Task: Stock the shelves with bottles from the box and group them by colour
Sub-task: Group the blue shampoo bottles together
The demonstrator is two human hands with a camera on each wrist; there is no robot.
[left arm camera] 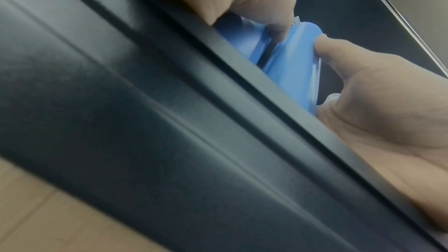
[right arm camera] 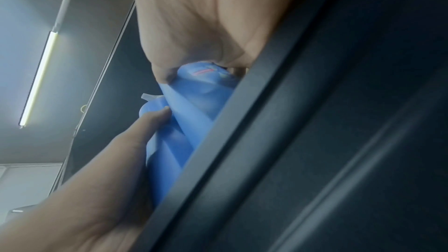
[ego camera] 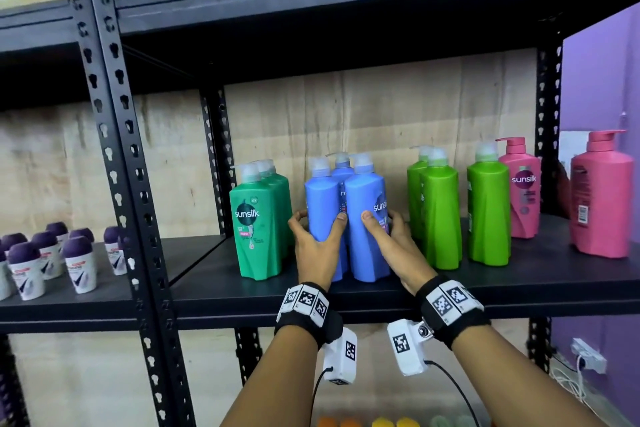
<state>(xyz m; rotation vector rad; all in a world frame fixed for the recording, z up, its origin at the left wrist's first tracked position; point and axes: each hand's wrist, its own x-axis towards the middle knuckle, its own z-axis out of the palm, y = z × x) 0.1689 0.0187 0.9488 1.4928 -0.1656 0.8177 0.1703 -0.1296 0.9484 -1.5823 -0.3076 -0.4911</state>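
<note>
Three blue pump bottles stand bunched at the middle of the black shelf (ego camera: pixel 519 276). My left hand (ego camera: pixel 319 218) grips the left blue bottle (ego camera: pixel 323 194) around its waist, thumb in front and fingers behind. My right hand (ego camera: pixel 381 218) grips the right blue bottle (ego camera: pixel 363 250) the same way. The third blue bottle (ego camera: pixel 342 168) stands behind them, mostly hidden. Both gripped bottles stand upright on the board, touching each other. From below the shelf edge, the left wrist view shows my thumb (left arm camera: pixel 339 53) against a blue bottle (left arm camera: pixel 293 72). The right wrist view shows blue bottles (right arm camera: pixel 201 102) under my palm.
Dark green bottles (ego camera: pixel 258 225) stand just left of the blue ones, and light green bottles (ego camera: pixel 441 215) just right. Pink bottles (ego camera: pixel 523 191) are at the far right. Small purple-capped roll-ons (ego camera: pixel 52 253) fill the neighbouring shelf. An upper shelf (ego camera: pixel 311 10) hangs overhead.
</note>
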